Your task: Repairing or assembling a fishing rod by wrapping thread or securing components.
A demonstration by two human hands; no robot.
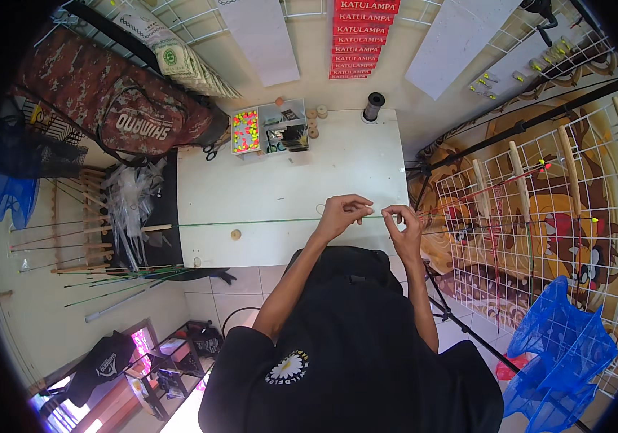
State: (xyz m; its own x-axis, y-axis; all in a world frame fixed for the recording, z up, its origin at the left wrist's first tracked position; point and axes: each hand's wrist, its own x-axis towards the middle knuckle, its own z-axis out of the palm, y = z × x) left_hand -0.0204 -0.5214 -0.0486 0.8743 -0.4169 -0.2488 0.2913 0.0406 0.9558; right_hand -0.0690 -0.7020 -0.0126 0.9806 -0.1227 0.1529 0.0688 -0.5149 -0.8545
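Observation:
A thin green fishing rod (251, 222) with a pale wooden handle (156, 228) lies across the white table (266, 187), its thin end running toward my hands. My left hand (345, 215) is over the rod near the table's right side, thumb and fingertips pinched together. Just to the right, my right hand (404, 225) is pinched too, its fingertips facing the left ones across a small gap. A small loop of fine line (319, 208) shows beside my left hand. Whatever sits between the fingertips is too small to make out.
At the table's back are a white organizer (271, 114) with bright floats (245, 132), wooden spools (312, 123), a dark line spool (373, 107) and scissors (212, 152). One wooden ring (236, 234) lies near the front. Wire grid panels with rods (522, 180) stand at right.

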